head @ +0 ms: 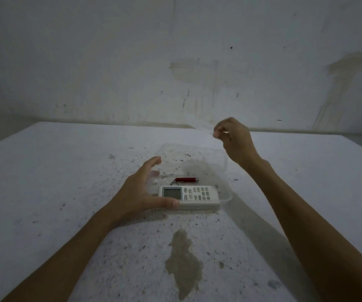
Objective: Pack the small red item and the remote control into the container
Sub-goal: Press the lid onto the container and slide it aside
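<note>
Your left hand (140, 192) cups the left end of the clear container (226, 164), fingers spread wide against it. The remote control (189, 196) and small red item (186, 180) lie inside, near side. Your right hand (234, 138) hovers beyond, fingers curled, seemingly empty. Steady the container; check the remote sits flat.

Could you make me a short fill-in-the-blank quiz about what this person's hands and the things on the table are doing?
1. The remote control lies with its buttons facing ____.
2. The small red item lies on the ____ side of the remote.
3. The ____ hand rests at the clear container.
4. The right hand is raised and holds ____.

Missing words: up; far; left; nothing
</note>
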